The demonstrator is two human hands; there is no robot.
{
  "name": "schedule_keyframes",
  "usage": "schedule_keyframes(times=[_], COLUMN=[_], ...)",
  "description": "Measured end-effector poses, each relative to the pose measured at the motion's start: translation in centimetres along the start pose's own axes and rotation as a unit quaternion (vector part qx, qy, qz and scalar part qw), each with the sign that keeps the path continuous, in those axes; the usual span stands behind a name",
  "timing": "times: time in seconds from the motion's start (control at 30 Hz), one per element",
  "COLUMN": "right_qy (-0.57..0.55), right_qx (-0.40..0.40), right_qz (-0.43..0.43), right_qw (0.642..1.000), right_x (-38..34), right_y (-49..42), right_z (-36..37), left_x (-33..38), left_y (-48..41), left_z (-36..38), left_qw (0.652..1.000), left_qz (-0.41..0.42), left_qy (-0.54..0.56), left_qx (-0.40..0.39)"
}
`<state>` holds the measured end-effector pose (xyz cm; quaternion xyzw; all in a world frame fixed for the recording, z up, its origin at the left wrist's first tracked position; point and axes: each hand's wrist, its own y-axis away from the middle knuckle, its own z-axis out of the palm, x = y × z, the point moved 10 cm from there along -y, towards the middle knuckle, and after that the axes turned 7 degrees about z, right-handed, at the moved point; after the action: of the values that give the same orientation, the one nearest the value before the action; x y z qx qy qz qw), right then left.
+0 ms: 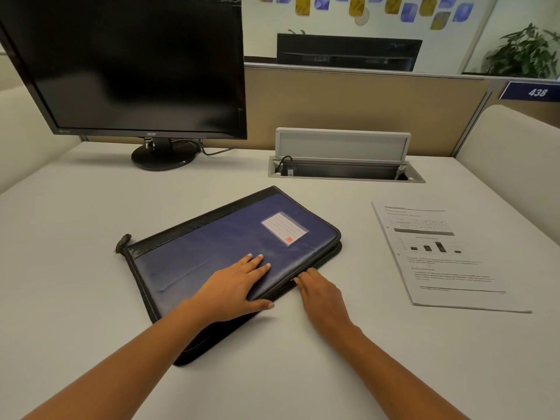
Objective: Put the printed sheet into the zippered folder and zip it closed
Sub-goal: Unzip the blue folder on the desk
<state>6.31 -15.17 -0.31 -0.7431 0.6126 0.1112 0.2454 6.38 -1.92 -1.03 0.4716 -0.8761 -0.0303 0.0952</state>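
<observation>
One white bench (91, 207); monitor (130, 65) at 11 o'clock, printed sheet (448, 262) at 3. Zippered folder (218, 237), contents hidden: left hand (233, 286) flat on it, right hand (321, 292) curled at edge, grip unclear.

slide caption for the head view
Left hand flat on the zippered folder, right hand at its edge, printed sheet apart to the right.

A pale grey table (91, 207) fills the lower frame. At upper left a dark monitor (136, 65) stands on a round black base (163, 157). At centre a cable hatch (345, 172) is sunk into the table, its lid (342, 145) raised. Behind runs a tan partition (363, 101), with a second monitor (348, 53) and blue and yellow wall decals (357, 6) above it. At upper right are a leafy plant (524, 53) and a blue sign (530, 91) reading 438. A cream panel (515, 153) flanks the right edge.
</observation>
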Motion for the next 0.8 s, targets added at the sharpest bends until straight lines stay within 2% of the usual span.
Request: schedule_keyframes(times=[0.13, 0.33, 0.63, 0.8], right_qy=[-0.047, -0.075, -0.132, -0.166], right_qx=[0.018, 0.041, 0.094, 0.090], right_qz=[0.047, 0.110, 0.166, 0.177], right_qw=[0.998, 0.990, 0.973, 0.966], right_x=[2.2, 5.3, 6.9, 7.2], right_y=[-1.0, -2.5, -3.4, -3.6], right_z=[-1.2, -2.6, -3.4, -3.3], left_x=[0.5, 1.2, 1.5, 1.7], left_y=[0.4, 0.5, 1.2, 1.2], left_z=[0.7, 1.3, 1.9, 1.8], left_qw=[0.997, 0.989, 0.981, 0.980], left_qz=[0.068, 0.123, 0.137, 0.147], left_qy=[0.021, 0.042, 0.002, 0.001], left_qx=[-0.028, -0.063, -0.140, -0.131])
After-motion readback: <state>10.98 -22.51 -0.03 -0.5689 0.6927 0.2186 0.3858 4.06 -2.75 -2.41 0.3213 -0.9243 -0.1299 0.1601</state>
